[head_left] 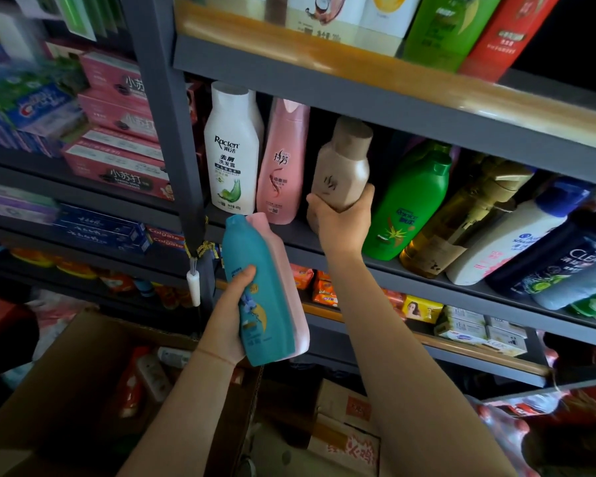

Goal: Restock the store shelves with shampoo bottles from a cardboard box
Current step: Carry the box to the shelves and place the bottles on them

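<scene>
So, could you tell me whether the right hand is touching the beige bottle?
Touching. The head view shows the right hand with its fingers and thumb wrapped round the lower part of the beige bottle at the shelf.

A: What's the tan matt plastic bottle [343, 166] like, the one on the dark grey painted metal shelf [427, 273]?

B: Smooth, dull, no shine. Left of it, the pink plastic bottle [283, 163] and the white plastic bottle [233, 149] look glossier.

A: And to its right?

B: A glossy green plastic bottle [410, 201]. Below the shelf, the brown cardboard box [66, 383] is rough, matt paperboard. The teal plastic bottle [258, 290] has a satin sheen.
</scene>
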`<state>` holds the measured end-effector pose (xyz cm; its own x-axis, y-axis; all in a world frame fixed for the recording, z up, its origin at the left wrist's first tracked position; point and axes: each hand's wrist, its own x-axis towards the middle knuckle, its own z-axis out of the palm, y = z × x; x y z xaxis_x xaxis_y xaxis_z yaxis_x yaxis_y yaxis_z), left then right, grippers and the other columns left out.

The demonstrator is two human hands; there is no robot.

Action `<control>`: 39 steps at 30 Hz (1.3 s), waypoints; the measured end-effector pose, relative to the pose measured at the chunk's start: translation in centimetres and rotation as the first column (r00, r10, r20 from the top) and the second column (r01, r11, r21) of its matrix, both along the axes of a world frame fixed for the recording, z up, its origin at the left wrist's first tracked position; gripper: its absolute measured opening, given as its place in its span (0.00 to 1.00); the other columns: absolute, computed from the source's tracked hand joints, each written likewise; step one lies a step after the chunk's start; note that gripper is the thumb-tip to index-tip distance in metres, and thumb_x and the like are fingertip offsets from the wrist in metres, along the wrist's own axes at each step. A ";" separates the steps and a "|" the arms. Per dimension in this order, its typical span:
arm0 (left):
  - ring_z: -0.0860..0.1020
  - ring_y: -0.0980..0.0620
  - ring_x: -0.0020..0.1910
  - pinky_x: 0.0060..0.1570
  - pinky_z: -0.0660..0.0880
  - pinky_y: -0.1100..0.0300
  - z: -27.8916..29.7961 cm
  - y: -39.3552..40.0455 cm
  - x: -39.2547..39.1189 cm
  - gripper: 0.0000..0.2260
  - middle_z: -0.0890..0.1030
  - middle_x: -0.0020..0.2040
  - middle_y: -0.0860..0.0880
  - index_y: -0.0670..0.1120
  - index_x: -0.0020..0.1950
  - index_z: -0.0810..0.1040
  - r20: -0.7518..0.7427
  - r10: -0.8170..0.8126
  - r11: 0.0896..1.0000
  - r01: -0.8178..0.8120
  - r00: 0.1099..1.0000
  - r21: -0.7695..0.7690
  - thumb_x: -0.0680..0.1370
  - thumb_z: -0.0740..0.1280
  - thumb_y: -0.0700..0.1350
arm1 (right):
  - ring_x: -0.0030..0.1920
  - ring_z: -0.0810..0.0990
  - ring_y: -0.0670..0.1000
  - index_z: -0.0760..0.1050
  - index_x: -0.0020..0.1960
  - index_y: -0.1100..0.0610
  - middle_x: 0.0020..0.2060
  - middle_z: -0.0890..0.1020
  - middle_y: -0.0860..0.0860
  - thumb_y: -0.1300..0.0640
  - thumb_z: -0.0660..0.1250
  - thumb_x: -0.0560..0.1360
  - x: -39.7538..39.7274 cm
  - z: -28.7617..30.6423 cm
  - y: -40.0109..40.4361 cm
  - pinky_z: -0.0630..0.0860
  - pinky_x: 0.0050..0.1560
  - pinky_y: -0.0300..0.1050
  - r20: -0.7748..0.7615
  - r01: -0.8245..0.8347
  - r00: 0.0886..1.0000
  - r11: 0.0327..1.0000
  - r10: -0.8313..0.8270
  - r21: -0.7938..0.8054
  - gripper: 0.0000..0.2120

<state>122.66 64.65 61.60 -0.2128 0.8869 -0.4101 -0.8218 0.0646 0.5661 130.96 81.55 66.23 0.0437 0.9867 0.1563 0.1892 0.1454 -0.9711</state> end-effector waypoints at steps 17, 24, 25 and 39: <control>0.85 0.49 0.44 0.43 0.83 0.53 -0.5 0.2 0.4 0.12 0.86 0.49 0.47 0.49 0.50 0.86 0.030 -0.041 0.999 0.041 0.999 0.009 0.73 0.68 0.52 | 0.54 0.77 0.63 0.67 0.66 0.60 0.61 0.73 0.60 0.39 0.70 0.73 -0.3 0.2 0.5 0.75 0.51 0.53 0.549 0.023 0.835 1.000 -0.022 0.006 0.33; 0.85 0.50 0.41 0.39 0.83 0.55 -0.3 0.1 0.1 0.13 0.86 0.48 0.47 0.47 0.53 0.83 0.028 -0.027 0.999 0.027 0.999 0.029 0.73 0.67 0.51 | 0.56 0.78 0.59 0.68 0.62 0.60 0.58 0.78 0.57 0.48 0.71 0.75 -1.1 0.8 2.6 0.76 0.54 0.54 0.418 -0.015 0.908 1.000 0.020 -0.016 0.24; 0.85 0.50 0.41 0.38 0.83 0.55 -0.3 0.1 0.1 0.13 0.86 0.47 0.46 0.47 0.52 0.84 0.028 -0.025 0.999 0.024 0.999 0.026 0.72 0.67 0.51 | 0.56 0.78 0.59 0.68 0.62 0.59 0.57 0.78 0.57 0.49 0.71 0.75 -1.3 0.7 2.9 0.77 0.54 0.54 0.411 -0.019 0.912 1.000 0.023 -0.016 0.23; 0.85 0.51 0.40 0.38 0.83 0.56 -0.6 0.8 -0.2 0.12 0.86 0.46 0.48 0.50 0.42 0.88 0.030 -0.015 0.998 0.013 0.999 0.054 0.74 0.65 0.49 | 0.62 0.77 0.53 0.67 0.71 0.54 0.64 0.77 0.52 0.51 0.67 0.78 -2.1 0.4 5.3 0.76 0.59 0.49 0.273 -0.103 0.954 0.990 0.127 -0.099 0.23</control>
<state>122.49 65.42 60.99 -0.1882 0.9107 -0.3678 -0.8381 0.0463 0.5435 128.86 86.83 66.61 -0.1043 0.9925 0.0634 0.4402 0.1033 -0.8919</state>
